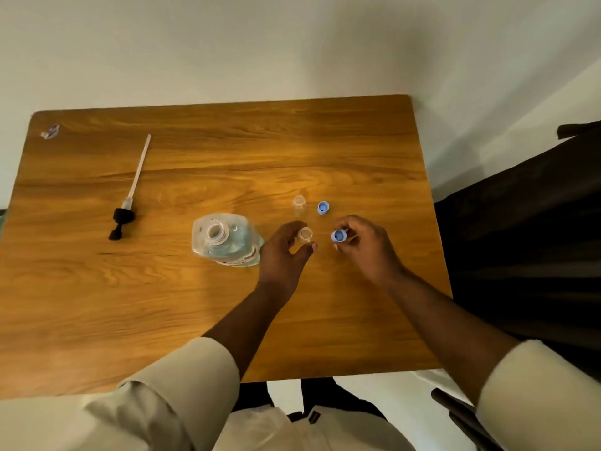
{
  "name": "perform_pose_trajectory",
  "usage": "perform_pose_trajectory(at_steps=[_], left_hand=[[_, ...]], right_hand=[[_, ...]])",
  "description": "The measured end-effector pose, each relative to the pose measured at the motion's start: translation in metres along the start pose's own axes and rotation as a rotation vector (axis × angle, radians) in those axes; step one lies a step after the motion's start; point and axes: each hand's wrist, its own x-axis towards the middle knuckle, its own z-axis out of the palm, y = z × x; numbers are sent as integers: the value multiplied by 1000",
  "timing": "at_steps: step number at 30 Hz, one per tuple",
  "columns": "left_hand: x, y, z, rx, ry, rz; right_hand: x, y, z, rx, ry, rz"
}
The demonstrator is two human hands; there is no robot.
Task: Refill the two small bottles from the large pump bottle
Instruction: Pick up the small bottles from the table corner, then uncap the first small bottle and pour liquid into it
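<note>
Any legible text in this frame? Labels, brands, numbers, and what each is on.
No text can be read anywhere in this frame.
large pump bottle: a label with red and dark marks along its near lower edge, too blurred to read.
small wrapper at the table's far left corner: purple print, too small to read.
blue caps, small bottles and pump head: no markings visible.

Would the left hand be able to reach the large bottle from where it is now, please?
Probably yes: the left hand sits just beside the large bottle, with nothing between them, but it holds a small bottle it must first set down.
</note>
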Motion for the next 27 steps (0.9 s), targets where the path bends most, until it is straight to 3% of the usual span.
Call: perform_pose_trajectory(at_steps=[7, 18, 22, 27], left_hand=[[15, -32, 8, -25, 20, -76], [16, -34, 8, 12, -2, -106], [5, -14, 5, 23, 44, -67], [-43, 35, -21, 6, 16, 158]], right_hand=[[23, 28, 44, -71, 69, 20], [17, 40, 59, -141, 119, 67], [8, 27, 48, -95, 80, 150], [-26, -4, 29, -29, 100, 151]])
